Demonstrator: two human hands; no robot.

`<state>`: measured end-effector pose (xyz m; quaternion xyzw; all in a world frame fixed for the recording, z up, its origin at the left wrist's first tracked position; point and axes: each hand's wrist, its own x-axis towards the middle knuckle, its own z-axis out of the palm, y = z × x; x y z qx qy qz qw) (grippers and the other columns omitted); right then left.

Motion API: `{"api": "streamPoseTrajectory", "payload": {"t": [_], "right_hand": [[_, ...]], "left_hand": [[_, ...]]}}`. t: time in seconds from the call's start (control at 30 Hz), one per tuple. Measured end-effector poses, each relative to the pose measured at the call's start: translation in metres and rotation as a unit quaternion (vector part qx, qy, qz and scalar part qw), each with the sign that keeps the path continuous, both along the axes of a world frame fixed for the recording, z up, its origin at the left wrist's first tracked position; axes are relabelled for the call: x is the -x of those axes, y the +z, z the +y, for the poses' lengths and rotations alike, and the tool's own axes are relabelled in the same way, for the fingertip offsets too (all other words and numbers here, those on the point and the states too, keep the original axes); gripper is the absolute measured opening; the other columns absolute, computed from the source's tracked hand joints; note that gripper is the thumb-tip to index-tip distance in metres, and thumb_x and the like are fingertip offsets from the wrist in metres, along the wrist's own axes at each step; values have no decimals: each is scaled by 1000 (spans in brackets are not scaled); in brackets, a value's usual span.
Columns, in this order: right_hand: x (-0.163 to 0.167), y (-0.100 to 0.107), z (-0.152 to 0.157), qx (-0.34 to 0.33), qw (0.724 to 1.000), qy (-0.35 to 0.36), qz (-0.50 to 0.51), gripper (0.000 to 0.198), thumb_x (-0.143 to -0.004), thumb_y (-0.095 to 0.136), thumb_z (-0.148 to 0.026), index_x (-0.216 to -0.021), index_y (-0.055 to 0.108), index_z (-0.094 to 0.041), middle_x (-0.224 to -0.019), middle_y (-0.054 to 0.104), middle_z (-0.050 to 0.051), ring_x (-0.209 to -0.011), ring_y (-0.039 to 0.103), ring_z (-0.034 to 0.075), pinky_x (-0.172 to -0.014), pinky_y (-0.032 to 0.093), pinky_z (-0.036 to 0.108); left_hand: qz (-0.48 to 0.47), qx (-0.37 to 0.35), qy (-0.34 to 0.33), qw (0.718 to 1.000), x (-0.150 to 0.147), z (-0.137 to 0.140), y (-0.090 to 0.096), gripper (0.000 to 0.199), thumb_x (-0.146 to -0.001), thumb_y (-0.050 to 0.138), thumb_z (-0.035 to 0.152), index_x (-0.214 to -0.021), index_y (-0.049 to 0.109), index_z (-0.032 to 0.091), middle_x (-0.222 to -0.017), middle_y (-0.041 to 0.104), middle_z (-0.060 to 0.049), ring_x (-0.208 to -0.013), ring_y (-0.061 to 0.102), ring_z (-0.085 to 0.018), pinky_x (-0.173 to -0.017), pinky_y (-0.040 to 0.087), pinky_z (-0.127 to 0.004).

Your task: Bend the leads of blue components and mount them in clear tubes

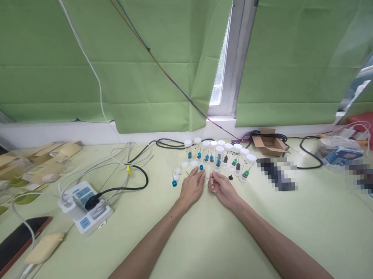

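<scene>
Thin rod (pixel 207 179), one, pale and slender. Location: in the gap between the two hands, low over the pale green surface (pixel 192 247). Long axis: roughly crosswise, from left to right, so that it bridges the gap; both ends are lost at the fingers, and its full length cannot be told.

Right hand (pixel 222 186): fingers curled, thumb and forefinger drawn together; the grip appears to pinch the rod near its right end, which puts this hand nearer. The rod leads leftward from that grip.

Left hand (pixel 193 185): back upward, fingers reaching toward the right hand. Its fingertips stand close to the rod's left end; whether this grip is closed on anything cannot be told, the finger undersides being hidden.

Blue piece (pixel 201 167), one, small: just beyond the left fingers, on the far side of the rod. Whether the two are joined is unclear.

Second blue piece (pixel 174 183), one: on the near left, apart from the left hand.

Black piece (pixel 230 177), one, small: just right of the right hand.

White-capped vials (pixel 220 149), a clustered group, clear, upright: beyond both hands, holding small blue, green and dark pieces on stems.

Power strip (pixel 85 207), one, white: well apart, to the left.
</scene>
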<state>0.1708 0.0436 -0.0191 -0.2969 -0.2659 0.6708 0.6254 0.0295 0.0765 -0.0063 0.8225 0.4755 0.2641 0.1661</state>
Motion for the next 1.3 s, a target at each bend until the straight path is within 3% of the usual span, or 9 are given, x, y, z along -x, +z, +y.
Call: {"api": "streamPoseTrajectory", "payload": {"t": [0.43, 0.63, 0.83, 1.07, 1.3], "right_hand": [[0, -3, 5, -18, 1000, 3, 23, 24, -72, 77, -34, -73, 61, -16, -54, 55, -2, -47, 46, 9, -44, 33, 21], [0, -3, 6, -20, 1000, -4, 17, 27, -71, 77, -37, -72, 60, -16, -54, 55, -3, -46, 45, 9, -44, 32, 21], [-1, -2, 7, -15, 999, -29, -2, 31, -70, 77, -41, -71, 58, -16, -54, 55, -2, -45, 45, 8, -43, 32, 21], [-3, -2, 8, -9, 997, -66, -41, 33, -68, 77, -44, -70, 59, -17, -54, 58, -1, -45, 47, 9, -42, 33, 21], [-4, -3, 7, -6, 994, -82, -73, 35, -69, 75, -47, -71, 59, -16, -55, 59, 0, -45, 48, 9, -42, 34, 21]], "left_hand": [[109, -20, 57, 992, -14, 2, 5, 38, -96, 32, 39, -124, 58, 31, -146, 45, -4, -102, 65, -27, -81, 49, -39], [72, -22, 55, 996, -13, 1, 4, 35, -96, 34, 37, -114, 63, 27, -142, 50, -2, -105, 64, -25, -84, 49, -37], [30, -34, 53, 998, -9, -1, 2, 33, -96, 36, 31, -107, 65, 21, -132, 59, -7, -118, 56, -24, -93, 45, -35], [-14, -47, 9, 999, 0, -11, 3, 25, -91, 44, 24, -98, 67, 19, -116, 67, -8, -108, 61, -23, -92, 46, -34], [-60, -54, 32, 996, 5, -12, 0, 23, -89, 46, 24, -94, 67, 19, -107, 68, -8, -92, 64, -21, -82, 49, -32]]}}
